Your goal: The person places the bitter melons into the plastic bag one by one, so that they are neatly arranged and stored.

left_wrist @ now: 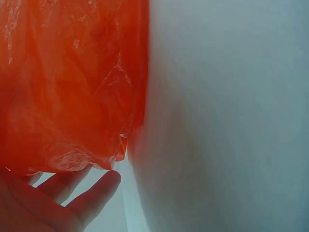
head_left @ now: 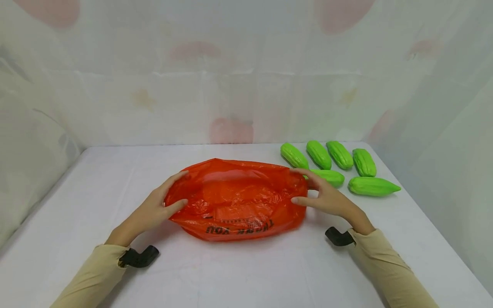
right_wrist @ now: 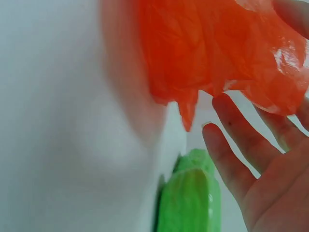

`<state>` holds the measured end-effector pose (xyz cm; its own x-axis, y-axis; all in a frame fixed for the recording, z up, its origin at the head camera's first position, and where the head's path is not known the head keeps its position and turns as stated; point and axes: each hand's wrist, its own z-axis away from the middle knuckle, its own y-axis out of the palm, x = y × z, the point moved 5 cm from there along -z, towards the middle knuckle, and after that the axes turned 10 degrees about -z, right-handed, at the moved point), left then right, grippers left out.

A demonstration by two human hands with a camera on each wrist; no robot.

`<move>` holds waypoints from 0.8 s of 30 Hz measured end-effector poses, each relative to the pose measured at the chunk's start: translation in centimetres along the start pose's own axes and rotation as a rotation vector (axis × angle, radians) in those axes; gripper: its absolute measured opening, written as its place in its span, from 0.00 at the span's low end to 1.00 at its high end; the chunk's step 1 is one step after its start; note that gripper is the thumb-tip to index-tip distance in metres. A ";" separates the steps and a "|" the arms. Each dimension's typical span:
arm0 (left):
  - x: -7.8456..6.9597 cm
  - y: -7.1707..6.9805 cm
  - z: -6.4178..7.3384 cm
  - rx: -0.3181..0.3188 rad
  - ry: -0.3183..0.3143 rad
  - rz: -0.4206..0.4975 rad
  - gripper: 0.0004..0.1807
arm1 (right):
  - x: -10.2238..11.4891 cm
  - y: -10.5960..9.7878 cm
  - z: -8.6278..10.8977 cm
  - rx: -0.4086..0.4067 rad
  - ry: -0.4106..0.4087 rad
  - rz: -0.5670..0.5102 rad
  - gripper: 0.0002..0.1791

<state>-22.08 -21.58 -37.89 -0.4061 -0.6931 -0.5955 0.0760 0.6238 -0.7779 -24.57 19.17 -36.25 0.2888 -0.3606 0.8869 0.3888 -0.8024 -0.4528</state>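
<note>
A red plastic bag [head_left: 242, 192] stands on the white table with its mouth spread wide, "THANK YOU" printed upside down along its near side. At its left end is my left hand [head_left: 155, 207], thumb and fingers spread apart at the rim. My right hand [head_left: 327, 194] cups the opposite end in the same way. In the left wrist view, loosely extended fingers [left_wrist: 96, 195] reach beneath the bag's crumpled edge. The right wrist view shows straight, spread fingers [right_wrist: 248, 137] against the red film, whose folds hide some fingertips.
Several bright green ridged gourds [head_left: 339, 155] lie at the back right, one [head_left: 327, 176] partly behind the right hand and another [head_left: 372, 186] pointing right. White patterned cloth [head_left: 246, 98] hangs behind the table and at both sides. Black curved pieces [head_left: 140, 256] sit at both wrists.
</note>
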 end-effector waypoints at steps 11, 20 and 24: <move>0.0 0.1 0.1 0.001 0.015 0.005 0.38 | 0.7 -2.0 0.3 -0.075 -0.103 0.056 0.34; 0.0 0.1 0.1 0.008 0.008 0.001 0.38 | 0.4 -2.9 0.4 -0.163 -0.166 0.178 0.31; 0.0 0.1 0.1 0.007 0.011 -0.001 0.38 | 0.0 -3.3 0.4 -0.195 -0.171 0.202 0.31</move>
<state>-22.00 -21.56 -38.03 -0.4162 -0.6896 -0.5926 0.0820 0.6206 -0.7798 -25.48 22.06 -34.76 0.4922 -0.4503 0.7450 0.1387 -0.8043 -0.5778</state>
